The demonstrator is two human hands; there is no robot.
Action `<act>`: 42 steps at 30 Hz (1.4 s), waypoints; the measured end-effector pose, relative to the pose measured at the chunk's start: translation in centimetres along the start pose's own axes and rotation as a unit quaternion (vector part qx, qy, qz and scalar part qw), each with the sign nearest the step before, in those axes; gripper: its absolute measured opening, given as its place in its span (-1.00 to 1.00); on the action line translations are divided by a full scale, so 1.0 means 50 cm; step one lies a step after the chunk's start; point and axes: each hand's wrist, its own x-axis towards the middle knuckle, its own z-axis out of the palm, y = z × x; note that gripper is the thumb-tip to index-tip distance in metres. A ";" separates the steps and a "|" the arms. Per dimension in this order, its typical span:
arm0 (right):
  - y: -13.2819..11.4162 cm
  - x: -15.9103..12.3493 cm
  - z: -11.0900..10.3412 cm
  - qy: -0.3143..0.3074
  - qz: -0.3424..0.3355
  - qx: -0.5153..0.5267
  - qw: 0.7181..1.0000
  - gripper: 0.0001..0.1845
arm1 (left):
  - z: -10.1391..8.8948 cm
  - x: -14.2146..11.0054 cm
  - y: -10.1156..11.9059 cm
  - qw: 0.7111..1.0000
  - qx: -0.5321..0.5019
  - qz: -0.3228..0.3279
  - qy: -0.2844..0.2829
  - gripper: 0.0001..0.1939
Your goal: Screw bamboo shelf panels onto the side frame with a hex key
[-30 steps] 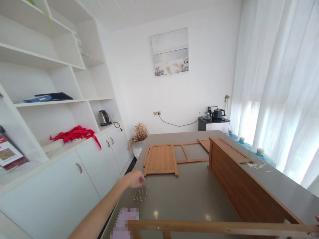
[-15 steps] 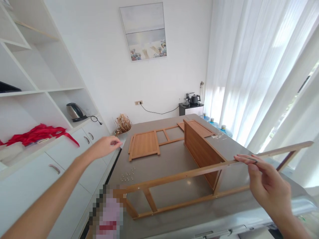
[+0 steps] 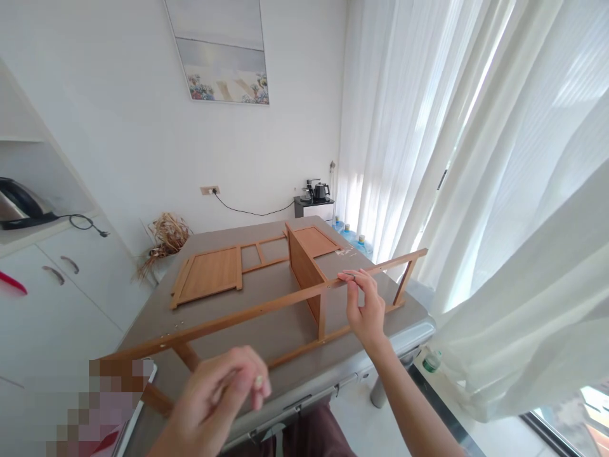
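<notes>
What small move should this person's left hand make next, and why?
Probably bring the left hand up to the wooden frame, near where it meets the upright panel: the fingers seem to pinch a small pale piece, too small to name, and the right hand is at the frame's top rail beside that joint.

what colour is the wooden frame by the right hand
The wooden frame is medium brown; the head view shows it.
</notes>
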 end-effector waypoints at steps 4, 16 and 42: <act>0.003 -0.002 0.003 0.005 -0.010 0.009 1.000 -0.78 | 0.162 0.024 -0.133 0.989 -0.077 -0.059 -0.110 -0.78; 0.023 -0.035 -0.002 0.014 -0.041 0.048 0.998 -0.72 | 0.258 0.080 -0.264 0.978 -0.019 -0.084 -0.188 -0.74; 0.136 -0.220 0.072 -0.296 0.195 0.024 0.935 -0.77 | 0.262 0.062 -0.303 0.954 -0.116 -0.261 -0.088 -0.65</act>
